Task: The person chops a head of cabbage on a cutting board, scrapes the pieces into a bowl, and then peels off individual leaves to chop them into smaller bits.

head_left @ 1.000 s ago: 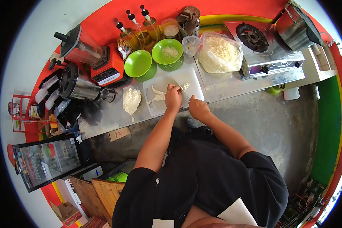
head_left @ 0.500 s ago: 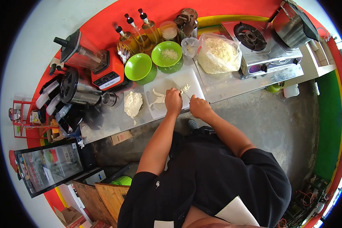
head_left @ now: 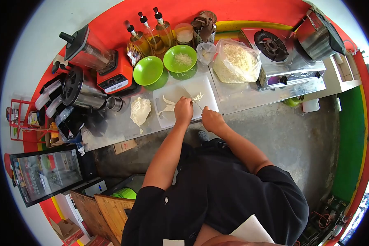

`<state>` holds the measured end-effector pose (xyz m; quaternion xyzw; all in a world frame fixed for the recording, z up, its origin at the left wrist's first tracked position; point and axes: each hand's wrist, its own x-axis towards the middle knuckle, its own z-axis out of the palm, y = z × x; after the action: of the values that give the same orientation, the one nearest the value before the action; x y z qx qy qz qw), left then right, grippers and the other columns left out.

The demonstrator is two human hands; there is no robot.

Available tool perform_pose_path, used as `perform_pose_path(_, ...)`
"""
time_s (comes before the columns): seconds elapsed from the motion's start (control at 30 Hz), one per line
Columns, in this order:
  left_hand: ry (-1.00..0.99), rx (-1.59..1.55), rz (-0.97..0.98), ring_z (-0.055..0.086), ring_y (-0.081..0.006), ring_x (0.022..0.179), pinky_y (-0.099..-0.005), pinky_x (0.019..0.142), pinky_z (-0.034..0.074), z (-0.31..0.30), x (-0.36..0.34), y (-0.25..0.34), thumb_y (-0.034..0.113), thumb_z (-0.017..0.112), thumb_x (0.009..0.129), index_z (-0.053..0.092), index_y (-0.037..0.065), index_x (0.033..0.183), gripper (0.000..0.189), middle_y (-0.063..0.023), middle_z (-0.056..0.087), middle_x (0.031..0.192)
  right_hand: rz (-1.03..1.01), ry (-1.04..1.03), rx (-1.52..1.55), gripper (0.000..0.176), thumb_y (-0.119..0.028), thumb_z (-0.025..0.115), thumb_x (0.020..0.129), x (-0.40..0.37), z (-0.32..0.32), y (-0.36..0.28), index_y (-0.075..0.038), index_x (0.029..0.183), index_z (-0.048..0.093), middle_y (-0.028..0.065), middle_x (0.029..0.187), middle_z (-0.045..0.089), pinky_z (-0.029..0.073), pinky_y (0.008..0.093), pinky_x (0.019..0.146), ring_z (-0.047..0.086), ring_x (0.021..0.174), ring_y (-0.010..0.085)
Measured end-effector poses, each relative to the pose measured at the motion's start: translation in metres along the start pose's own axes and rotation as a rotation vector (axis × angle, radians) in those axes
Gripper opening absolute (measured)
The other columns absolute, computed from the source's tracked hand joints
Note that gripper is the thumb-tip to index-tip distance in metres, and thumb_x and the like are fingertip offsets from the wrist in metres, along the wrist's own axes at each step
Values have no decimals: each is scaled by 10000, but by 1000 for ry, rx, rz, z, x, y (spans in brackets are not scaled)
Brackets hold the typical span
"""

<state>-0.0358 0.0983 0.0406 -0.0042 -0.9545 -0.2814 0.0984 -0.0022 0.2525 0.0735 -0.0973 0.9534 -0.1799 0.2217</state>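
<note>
Over the white cutting board (head_left: 209,101), my right hand (head_left: 212,120) is closed round the handle of a knife (head_left: 191,94), whose blade points up and left. My left hand (head_left: 183,110) has its fingers curled beside the blade; what they press on is hidden. Small chopped pale pieces (head_left: 197,97) lie just right of the blade. Longer pale strips (head_left: 167,105) rest left of my left hand. A pale lump on thin plastic (head_left: 140,110) sits left of the board. Behind the board stand an empty green bowl (head_left: 149,71) and a green bowl with pale bits (head_left: 183,59).
A bag of pale shreds (head_left: 237,61) is on the steel counter (head_left: 229,98), left of a gas stove (head_left: 293,67) with a large pot (head_left: 317,39). Bottles (head_left: 155,41) stand behind the bowls. A red blender (head_left: 114,78) and a steel pot (head_left: 84,94) are at the left.
The whole view has shifted slightly. My right hand has moved a little down and left relative to the board, with the knife. My left hand stays beside the blade.
</note>
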Motion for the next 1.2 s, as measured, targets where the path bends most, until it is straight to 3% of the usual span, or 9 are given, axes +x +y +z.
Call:
perform_pose_path(0.23,-130,110,130,652,-372,877,-479,776,529,3,6,-14,32,612,789,706,30,789,95,-166,649,872,-34,21,-87,180,-142,506,974,6,-11,1,27,1036,509,239,905,724,600,454,775,740,876,386)
perform_pose_path(0.63,-275,118,92,676,-378,926,-468,804,548,-13,14,-9,52,543,853,702,44,859,159,-173,667,944,-74,-27,-148,236,-95,589,913,8,-9,-3,66,1062,502,258,939,715,604,458,781,739,905,386)
perform_pose_path(0.77,-238,90,81,674,-385,914,-472,788,551,-6,10,-13,44,536,855,682,48,835,147,-181,662,948,-48,-113,-125,243,-91,585,910,20,3,8,70,1070,501,275,971,710,598,454,808,731,946,398)
perform_pose_path(0.83,-135,45,84,653,-375,863,-478,766,523,-3,7,-13,39,594,818,675,30,790,86,-178,650,898,-49,-132,-137,238,-91,575,914,19,-6,7,70,1073,501,280,981,708,595,459,815,727,960,403)
perform_pose_path(0.93,-208,93,105,655,-374,857,-475,765,524,-6,5,-16,37,591,819,676,31,775,96,-178,645,897,-81,-176,-154,268,-77,580,905,20,-12,4,82,1101,489,286,997,706,588,469,833,723,975,406)
perform_pose_path(1.0,-193,61,109,656,-373,858,-472,761,524,-6,5,-16,40,588,820,678,34,768,104,-175,641,891,-1,-180,-110,319,-232,560,1000,18,-4,2,59,1100,474,274,1012,702,570,487,844,702,997,419)
perform_pose_path(1.2,-196,69,119,658,-367,860,-464,744,526,-10,4,-11,54,587,815,696,44,765,121,-155,639,884,-42,-174,-155,308,-227,559,998,21,-14,-3,54,1093,478,269,1010,704,573,484,844,707,987,414)
